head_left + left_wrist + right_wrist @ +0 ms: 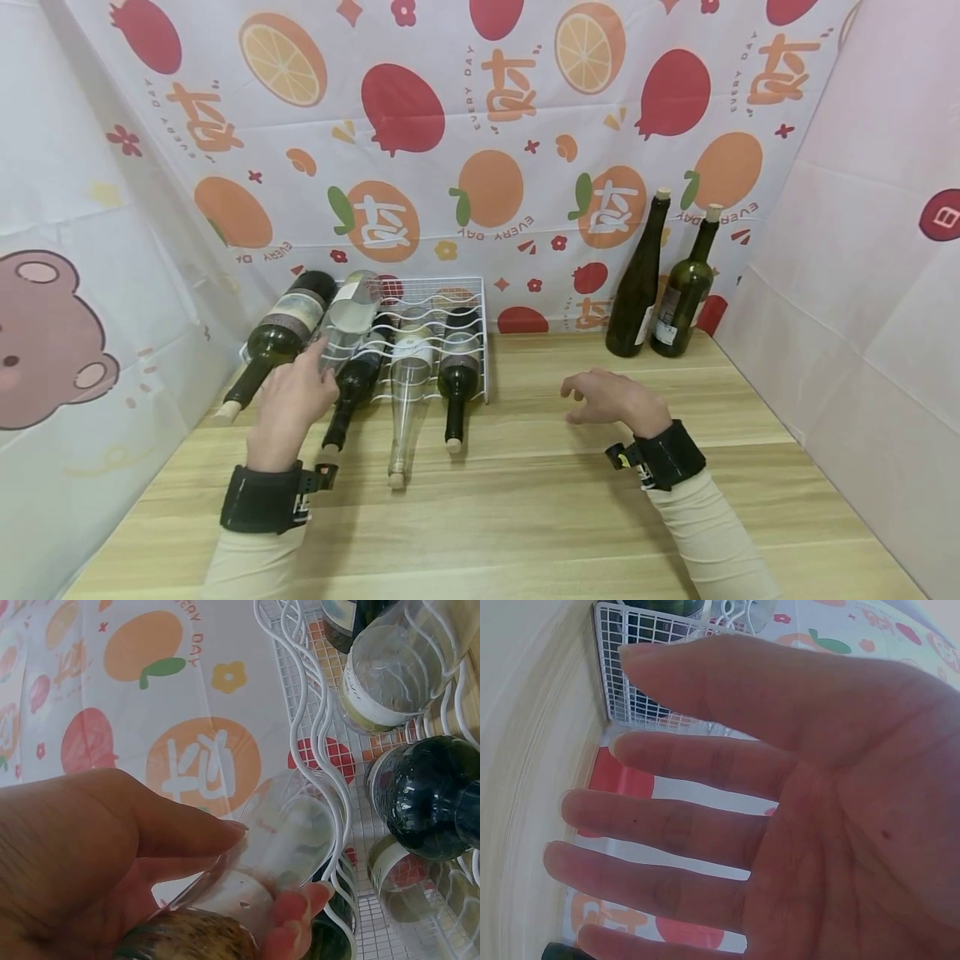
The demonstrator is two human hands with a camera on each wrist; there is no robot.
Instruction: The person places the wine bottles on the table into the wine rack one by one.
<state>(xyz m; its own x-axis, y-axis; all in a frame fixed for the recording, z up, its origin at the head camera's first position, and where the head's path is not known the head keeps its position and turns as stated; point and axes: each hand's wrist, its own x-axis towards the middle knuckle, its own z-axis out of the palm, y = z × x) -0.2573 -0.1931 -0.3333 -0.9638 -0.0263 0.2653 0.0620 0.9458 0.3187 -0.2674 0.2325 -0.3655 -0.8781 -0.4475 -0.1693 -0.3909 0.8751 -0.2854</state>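
My left hand [291, 407] grips a clear glass wine bottle [352, 312] near its neck, its base pointing away over the white wire rack [486, 354]. In the left wrist view, a cork [196, 937] sits below the fingers and the bottle's body lies against the rack's wavy wires. On either side of it lie a dark green bottle with a pale label [279, 332] and a dark bottle [360, 371]. Over the table, my right hand [617, 400] is held with fingers apart; the right wrist view shows its bare palm [810, 802].
Another clear bottle [409, 375] and a dark green one [459, 377] lie in the rack, corks toward me. Two corked green bottles, one slim [636, 287] and one broader [684, 292], stand upright at the back right. A printed curtain [540, 192] hangs behind the wooden table [540, 517].
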